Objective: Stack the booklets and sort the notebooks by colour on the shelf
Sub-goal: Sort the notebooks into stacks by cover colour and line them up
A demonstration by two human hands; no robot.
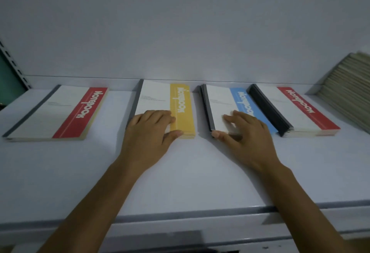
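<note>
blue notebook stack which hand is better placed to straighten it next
Right, probably. The right hand rests on the blue notebook stack, thumb at its near left corner, while the left hand is occupied on the yellow notebook stack.

Left hand (149,130): my palm's down, fingers flat, thumb out.
Right hand (247,135): palm down, fingers spread.
Arms: both stretched forward.
</note>
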